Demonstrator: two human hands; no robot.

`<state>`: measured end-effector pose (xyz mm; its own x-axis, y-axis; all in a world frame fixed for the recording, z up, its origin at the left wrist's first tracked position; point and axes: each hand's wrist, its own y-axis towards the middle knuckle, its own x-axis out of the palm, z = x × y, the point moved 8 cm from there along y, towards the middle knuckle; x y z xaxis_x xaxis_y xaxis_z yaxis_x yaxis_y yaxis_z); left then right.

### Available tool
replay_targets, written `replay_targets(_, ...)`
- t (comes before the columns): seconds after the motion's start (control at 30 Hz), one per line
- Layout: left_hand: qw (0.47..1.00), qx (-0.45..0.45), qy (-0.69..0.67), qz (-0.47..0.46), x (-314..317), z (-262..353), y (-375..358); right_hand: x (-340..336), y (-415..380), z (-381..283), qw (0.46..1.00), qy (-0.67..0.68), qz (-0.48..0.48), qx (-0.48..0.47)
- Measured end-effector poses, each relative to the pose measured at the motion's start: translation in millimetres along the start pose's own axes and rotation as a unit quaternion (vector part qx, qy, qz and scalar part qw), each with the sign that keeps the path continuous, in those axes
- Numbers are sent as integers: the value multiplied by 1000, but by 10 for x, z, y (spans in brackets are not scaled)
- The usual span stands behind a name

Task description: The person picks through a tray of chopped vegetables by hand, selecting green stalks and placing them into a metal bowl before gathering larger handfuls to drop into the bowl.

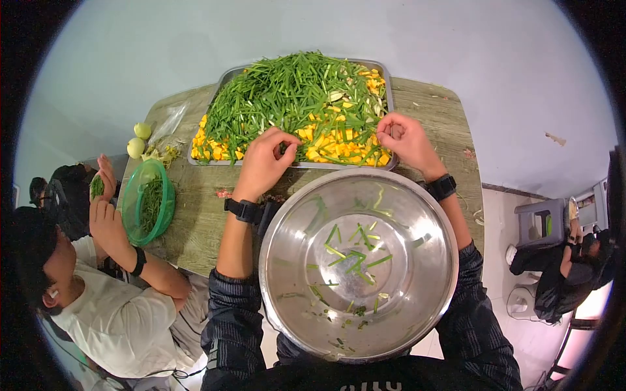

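Note:
A grey metal tray (220,163) holds a heap of cut green stalks (280,91) and yellow diced pieces (339,144). Over the tray's near edge, my left hand (264,163) is closed, thumb and forefinger pinched beside the yellow pieces. My right hand (407,142) is curled closed at the tray's right side, fingertips close to the yellow and green pieces. What either pinch holds, if anything, is too small to make out. Between my forearms, below the tray, a large steel bowl (417,293) has a few green stalk pieces (355,260) scattered inside.
Under the tray is a wooden table (437,117). At left, a person (117,313) in a white shirt handles greens near a green basket (168,218). Two pale round vegetables (135,147) and a plastic bag (171,120) lie at the left edge. Another person (574,274) and a grey stool (538,225) are far right.

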<state>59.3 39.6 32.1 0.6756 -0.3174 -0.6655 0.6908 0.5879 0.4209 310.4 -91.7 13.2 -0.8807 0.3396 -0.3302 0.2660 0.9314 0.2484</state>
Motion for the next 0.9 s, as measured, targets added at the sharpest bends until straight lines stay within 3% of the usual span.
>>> replay_targets(0.1, 999, -22, 23, 10, -35, 4, -7, -118, 23, 23, 997, -25, 44, -63)
replay_targets(0.27, 1000, -16, 20, -14, -28, 34, -14, -133, 37, 154, 996, 84, 17, 7)
replay_targets(0.9, 999, 16, 6, -34, 74, 51, -3, -265, 10, 3, 998, 65, 15, 13)
